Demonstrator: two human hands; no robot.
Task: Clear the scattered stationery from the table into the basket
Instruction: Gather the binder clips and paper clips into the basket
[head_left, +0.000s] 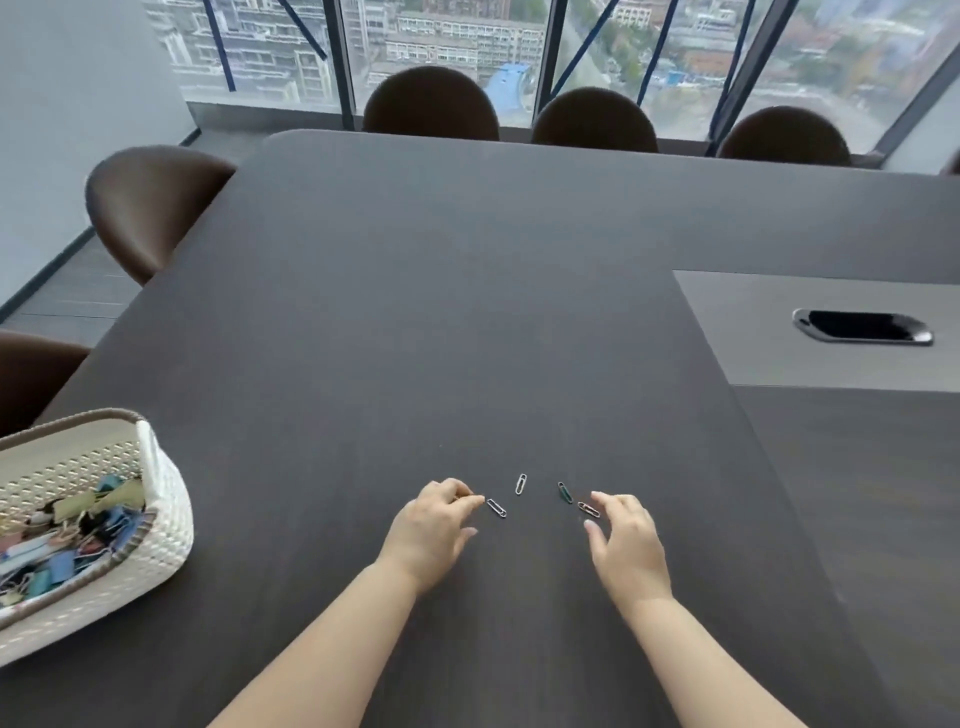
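White basket (166, 519): stood on the table's near left edge, with perforated walls and a grey-brown rim
Binder clips (67, 540): lay heaped inside the basket, with blue, green and pink ones mixed together
Brown chairs (150, 208): two were at the table's left side and three more backs showed along its far edge, before the windows
Table (467, 286): had a dark wood-grain top that carried the basket and four loose clips
Left hand (436, 525): was palm down, low over the table and well right of the basket; its grip was apart, the fingers bent, the thumb clear of them and nothing seen in it
First silver paper clip (496, 508): lay flat and slanted right at the left fingertips; whether they touched it could not be told
Second silver paper clip (520, 484): lay a little farther out, between the two hands
Green paper clip (564, 492): lay flat, right of the second silver one
Copper-toned paper clip (588, 510): lay just beside the green one, close to the right forefinger's tip
Right hand (628, 540): was palm down over the table; its grip was apart, fingers curved, thumb spread and holding nothing
Grey panel (779, 332): was set into the table at the right, with a dark oval slot (862, 326) in it
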